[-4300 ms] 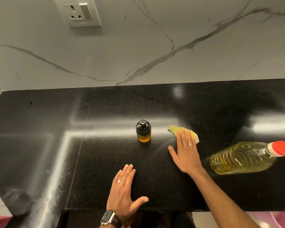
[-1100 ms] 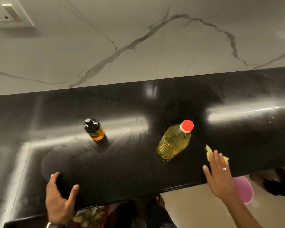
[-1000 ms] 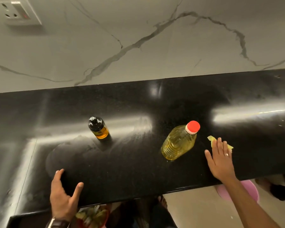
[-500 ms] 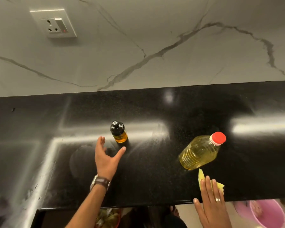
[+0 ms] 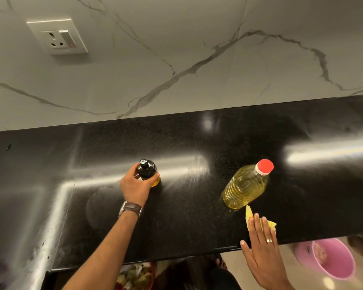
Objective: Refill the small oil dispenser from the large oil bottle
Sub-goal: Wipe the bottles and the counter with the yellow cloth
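Our left hand (image 5: 134,188) grips the small oil dispenser (image 5: 147,171) upright on the tabletop (image 5: 187,216), steadying it for uncapping. Our right hand (image 5: 262,245), fingers (image 5: 260,225) straight, pins a yellow cloth (image 5: 249,215) beside the capped large oil bottle (image 5: 246,185).

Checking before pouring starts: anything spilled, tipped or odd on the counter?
Nothing stands out: the large red-capped oil bottle stands capped, the small black-topped dispenser sits upright in the left hand, no spill shows.

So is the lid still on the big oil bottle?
Yes, on: the red cap sits on the big oil bottle.
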Action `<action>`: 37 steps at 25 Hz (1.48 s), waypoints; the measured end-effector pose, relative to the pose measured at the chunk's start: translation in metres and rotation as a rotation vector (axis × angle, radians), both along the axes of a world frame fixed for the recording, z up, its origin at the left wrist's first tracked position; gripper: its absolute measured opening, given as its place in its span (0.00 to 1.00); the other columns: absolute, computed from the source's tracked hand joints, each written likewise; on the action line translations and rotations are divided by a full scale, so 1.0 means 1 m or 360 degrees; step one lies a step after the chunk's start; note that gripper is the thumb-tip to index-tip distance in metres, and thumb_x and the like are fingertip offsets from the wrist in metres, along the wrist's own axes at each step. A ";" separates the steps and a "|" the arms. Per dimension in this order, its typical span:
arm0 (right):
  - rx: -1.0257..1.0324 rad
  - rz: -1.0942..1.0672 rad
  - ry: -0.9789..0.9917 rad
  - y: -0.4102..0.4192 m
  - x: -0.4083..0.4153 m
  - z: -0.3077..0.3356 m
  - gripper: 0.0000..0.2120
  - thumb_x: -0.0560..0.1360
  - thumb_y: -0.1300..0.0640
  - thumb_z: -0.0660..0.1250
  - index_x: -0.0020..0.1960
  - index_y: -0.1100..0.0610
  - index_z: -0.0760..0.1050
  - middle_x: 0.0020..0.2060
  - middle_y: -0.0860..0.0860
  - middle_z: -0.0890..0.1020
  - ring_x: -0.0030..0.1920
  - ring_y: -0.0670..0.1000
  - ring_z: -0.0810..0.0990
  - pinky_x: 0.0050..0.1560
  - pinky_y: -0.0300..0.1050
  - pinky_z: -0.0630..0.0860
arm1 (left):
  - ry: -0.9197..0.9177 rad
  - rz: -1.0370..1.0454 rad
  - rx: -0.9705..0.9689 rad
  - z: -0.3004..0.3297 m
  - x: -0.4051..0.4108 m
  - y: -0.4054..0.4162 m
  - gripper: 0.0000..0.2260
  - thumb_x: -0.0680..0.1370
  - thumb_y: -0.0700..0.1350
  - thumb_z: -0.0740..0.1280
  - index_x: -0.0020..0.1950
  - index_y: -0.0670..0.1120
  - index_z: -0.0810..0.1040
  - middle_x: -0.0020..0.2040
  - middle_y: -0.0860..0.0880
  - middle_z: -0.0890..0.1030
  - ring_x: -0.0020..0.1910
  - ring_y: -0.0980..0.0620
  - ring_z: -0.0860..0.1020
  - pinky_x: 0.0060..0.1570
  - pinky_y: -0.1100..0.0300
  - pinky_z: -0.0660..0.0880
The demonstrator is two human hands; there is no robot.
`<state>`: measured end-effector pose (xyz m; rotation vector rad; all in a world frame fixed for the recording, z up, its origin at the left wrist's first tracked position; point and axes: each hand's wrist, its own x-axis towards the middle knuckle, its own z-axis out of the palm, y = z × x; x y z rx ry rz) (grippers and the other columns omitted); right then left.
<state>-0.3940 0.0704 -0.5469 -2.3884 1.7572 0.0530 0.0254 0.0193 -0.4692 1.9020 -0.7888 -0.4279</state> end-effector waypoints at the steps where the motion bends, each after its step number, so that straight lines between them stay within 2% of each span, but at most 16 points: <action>1: -0.0006 0.0003 -0.0011 0.000 0.001 0.000 0.37 0.84 0.36 0.38 0.83 0.59 0.55 0.83 0.58 0.57 0.83 0.61 0.55 0.82 0.52 0.39 | -0.0004 -0.0032 -0.0011 0.001 -0.006 0.008 0.31 0.62 0.45 0.87 0.64 0.48 0.83 0.54 0.50 0.87 0.53 0.53 0.84 0.58 0.57 0.80; 7: -0.0018 -0.0021 -0.0041 0.001 0.002 -0.001 0.37 0.84 0.36 0.39 0.84 0.59 0.52 0.83 0.58 0.57 0.83 0.61 0.55 0.82 0.53 0.39 | 0.0052 -0.0308 -0.0044 0.011 -0.050 0.068 0.28 0.64 0.44 0.86 0.61 0.57 0.82 0.53 0.60 0.85 0.54 0.64 0.83 0.59 0.66 0.78; 9: -0.0016 -0.0020 -0.0042 0.001 0.002 -0.001 0.37 0.84 0.36 0.39 0.84 0.58 0.51 0.84 0.57 0.56 0.83 0.61 0.53 0.82 0.53 0.39 | 0.0004 -0.0388 -0.0053 0.012 -0.063 0.081 0.29 0.64 0.44 0.85 0.60 0.61 0.80 0.54 0.62 0.85 0.55 0.64 0.83 0.59 0.68 0.78; 14: -0.0004 -0.0032 -0.0050 0.002 0.003 -0.002 0.37 0.84 0.36 0.39 0.84 0.57 0.50 0.84 0.56 0.55 0.84 0.59 0.52 0.82 0.52 0.38 | -0.0042 -0.0488 -0.0012 -0.003 -0.069 0.094 0.30 0.65 0.47 0.85 0.65 0.53 0.81 0.57 0.60 0.84 0.58 0.60 0.82 0.60 0.55 0.81; 17: 0.0066 -0.0068 -0.0033 0.001 0.005 0.006 0.36 0.84 0.36 0.39 0.84 0.58 0.52 0.83 0.57 0.57 0.83 0.59 0.54 0.82 0.52 0.40 | -0.0065 -0.0483 -0.0009 -0.010 -0.068 0.094 0.32 0.64 0.47 0.85 0.66 0.54 0.79 0.59 0.60 0.83 0.60 0.61 0.81 0.62 0.54 0.80; 20: 0.0073 -0.0116 -0.0022 0.005 0.013 0.007 0.37 0.84 0.35 0.38 0.82 0.58 0.56 0.81 0.57 0.59 0.80 0.62 0.61 0.80 0.50 0.42 | -0.0076 -0.0498 0.0006 -0.018 -0.066 0.095 0.36 0.64 0.48 0.85 0.69 0.57 0.76 0.62 0.59 0.81 0.62 0.60 0.79 0.63 0.52 0.79; 25: 0.0087 0.0006 -0.0091 0.036 0.051 0.008 0.36 0.83 0.38 0.38 0.77 0.61 0.63 0.78 0.58 0.65 0.84 0.55 0.45 0.78 0.53 0.46 | 0.0002 -0.0377 0.0138 -0.031 -0.071 0.123 0.48 0.64 0.58 0.82 0.79 0.49 0.66 0.74 0.53 0.72 0.73 0.54 0.71 0.70 0.49 0.73; 27: 0.0073 0.0141 -0.0122 0.045 0.064 0.004 0.30 0.84 0.44 0.41 0.75 0.61 0.65 0.81 0.57 0.62 0.84 0.54 0.42 0.78 0.52 0.47 | -0.0060 -0.0274 0.0139 -0.038 -0.074 0.146 0.44 0.67 0.58 0.82 0.78 0.48 0.68 0.72 0.51 0.74 0.72 0.52 0.73 0.68 0.44 0.76; 29: 0.0054 0.0226 -0.0166 0.047 0.072 0.004 0.28 0.85 0.48 0.41 0.74 0.61 0.67 0.82 0.54 0.60 0.84 0.52 0.42 0.78 0.50 0.48 | -0.0292 -0.0354 0.0200 -0.046 -0.076 0.170 0.39 0.69 0.60 0.79 0.76 0.50 0.70 0.71 0.51 0.76 0.71 0.51 0.74 0.67 0.43 0.76; 30: 0.0012 0.0296 -0.0197 0.047 0.075 -0.003 0.28 0.86 0.49 0.41 0.74 0.61 0.69 0.82 0.53 0.62 0.84 0.51 0.43 0.78 0.49 0.48 | -0.0467 -0.0456 0.0263 -0.049 -0.076 0.179 0.38 0.70 0.62 0.77 0.76 0.50 0.70 0.72 0.50 0.76 0.72 0.50 0.74 0.69 0.44 0.74; 31: -0.0046 0.0380 -0.0193 0.048 0.077 -0.002 0.25 0.86 0.49 0.47 0.73 0.61 0.72 0.81 0.53 0.64 0.84 0.49 0.44 0.78 0.48 0.49 | -0.0647 -0.0556 0.0338 -0.054 -0.075 0.183 0.38 0.72 0.65 0.74 0.77 0.49 0.70 0.75 0.50 0.74 0.75 0.49 0.71 0.72 0.46 0.71; 32: -0.0130 0.0466 -0.0225 0.046 0.082 -0.002 0.20 0.83 0.51 0.61 0.71 0.60 0.76 0.79 0.53 0.68 0.84 0.48 0.48 0.78 0.45 0.50 | -0.0799 -0.0638 0.0407 -0.058 -0.071 0.183 0.39 0.74 0.68 0.70 0.78 0.48 0.69 0.78 0.49 0.71 0.78 0.49 0.67 0.74 0.48 0.66; 33: -0.0079 0.0500 -0.0307 0.045 0.089 0.011 0.24 0.73 0.57 0.77 0.68 0.59 0.80 0.75 0.50 0.74 0.82 0.46 0.56 0.77 0.42 0.52 | -0.0911 -0.0685 0.0497 -0.061 -0.065 0.180 0.41 0.75 0.70 0.66 0.80 0.46 0.67 0.80 0.49 0.67 0.80 0.49 0.63 0.76 0.47 0.61; 34: -0.0047 0.0527 -0.0395 0.046 0.097 0.015 0.33 0.61 0.65 0.85 0.65 0.57 0.82 0.70 0.47 0.79 0.77 0.45 0.68 0.75 0.38 0.57 | -0.1023 -0.0691 0.0586 -0.060 -0.058 0.175 0.42 0.77 0.72 0.61 0.81 0.45 0.65 0.82 0.48 0.63 0.82 0.47 0.60 0.77 0.46 0.57; 35: 0.0007 0.0387 -0.0537 0.044 0.105 0.024 0.40 0.54 0.70 0.86 0.65 0.55 0.82 0.66 0.43 0.82 0.69 0.45 0.79 0.71 0.34 0.62 | -0.1075 -0.0700 0.0702 -0.057 -0.052 0.169 0.42 0.78 0.73 0.57 0.81 0.44 0.63 0.83 0.47 0.60 0.82 0.46 0.60 0.77 0.44 0.55; 37: -0.0124 0.0348 -0.0749 0.049 0.126 0.053 0.39 0.57 0.73 0.85 0.64 0.52 0.80 0.60 0.42 0.85 0.57 0.44 0.86 0.65 0.26 0.67 | -0.1084 -0.0732 0.0873 -0.050 -0.042 0.163 0.44 0.79 0.74 0.53 0.82 0.42 0.63 0.83 0.45 0.58 0.82 0.44 0.59 0.76 0.42 0.53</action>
